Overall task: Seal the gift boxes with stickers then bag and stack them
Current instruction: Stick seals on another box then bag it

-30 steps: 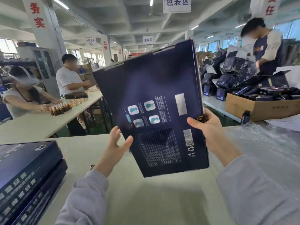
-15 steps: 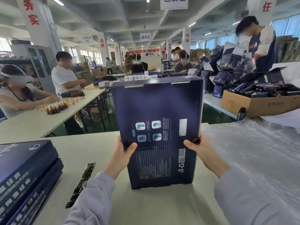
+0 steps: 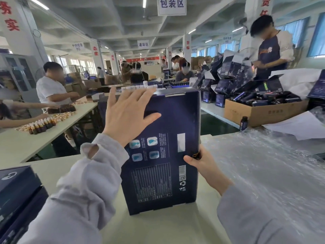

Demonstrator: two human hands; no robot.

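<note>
I am steadying the stiff, seemingly light gift box (image 3: 173, 120): left hand (image 3: 128, 111) spread flat, right hand (image 3: 202, 164) pinching its edge.

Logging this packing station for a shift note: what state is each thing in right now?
gift box: upright on the table, top closed.
left hand: open, flat against its upper face.
right hand: grips its right edge.
stacked boxes: lying flat.
carton: open, full.
</note>
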